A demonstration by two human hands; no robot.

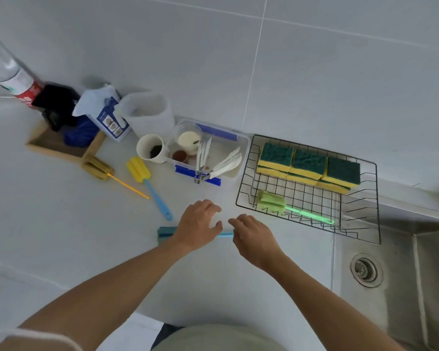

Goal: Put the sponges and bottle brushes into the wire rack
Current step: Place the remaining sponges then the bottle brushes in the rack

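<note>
A black wire rack (pixel 376 198) sits on the counter by the sink, holding several yellow-and-green sponges (pixel 308 163) along its back and a green bottle brush (pixel 271 202) at its front. A blue bottle brush (pixel 164 234) lies on the counter in front of me. My left hand (pixel 198 224) hovers over its middle with fingers spread. My right hand (pixel 254 236) touches the end of its handle; whether it grips is unclear. Further left lie a yellow brush with a blue handle (pixel 138 169) and an olive brush with an orange handle (pixel 98 167).
A clear plastic container (pixel 242 148) with utensils stands left of the rack, beside a paper cup (pixel 151 148), a white jug (pixel 147 112), a tissue pack (pixel 104 110) and a wooden tray (pixel 58 145). The steel sink (pixel 365 269) is at the right.
</note>
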